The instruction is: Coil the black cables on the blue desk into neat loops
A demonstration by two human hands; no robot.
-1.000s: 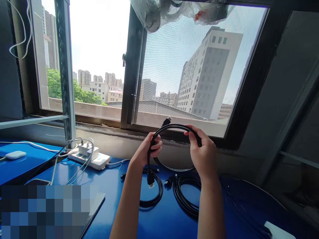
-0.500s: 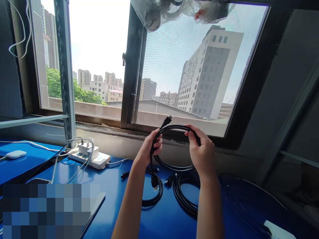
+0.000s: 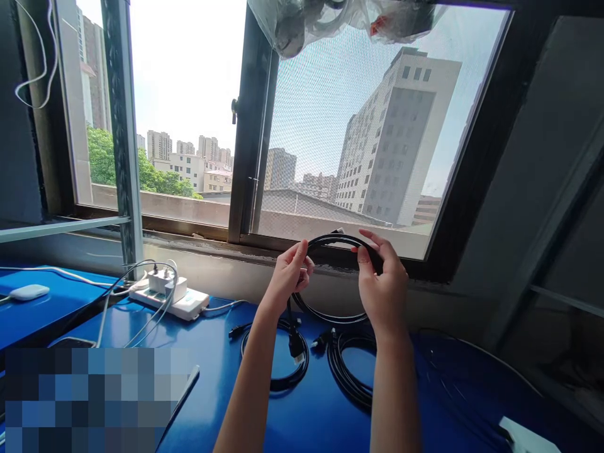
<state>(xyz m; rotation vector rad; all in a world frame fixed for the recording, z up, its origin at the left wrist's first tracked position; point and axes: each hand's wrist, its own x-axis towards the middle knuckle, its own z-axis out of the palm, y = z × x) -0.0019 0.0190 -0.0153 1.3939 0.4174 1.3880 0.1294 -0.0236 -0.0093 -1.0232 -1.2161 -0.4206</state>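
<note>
Between my two hands a black HDMI cable (image 3: 325,316) is held up, coiled in a loop in front of the window sill. My left hand (image 3: 289,272) pinches the loop's left side between thumb and fingers. On the right, my right hand (image 3: 384,286) grips the coil with its thumb, some fingers raised off it. One plug (image 3: 296,346) dangles below my left hand; the other end's light metal tip pokes up behind the top of the loop. Two more black cable coils lie beneath: a left coil (image 3: 289,382) and a right coil (image 3: 346,385), partly behind my forearms.
A white power strip (image 3: 182,304) with plugged-in chargers stands on the blue table (image 3: 217,371), left of my arms. A metal shelf post (image 3: 123,138) rises at the left. A white object (image 3: 528,435) sits at the lower right. Plastic bags (image 3: 306,28) hang above.
My left thumb and fingers have shifted on the coil. The upper plug, which stuck up by my left hand, has swung right behind the loop. My right hand's fingers have lifted slightly.
</note>
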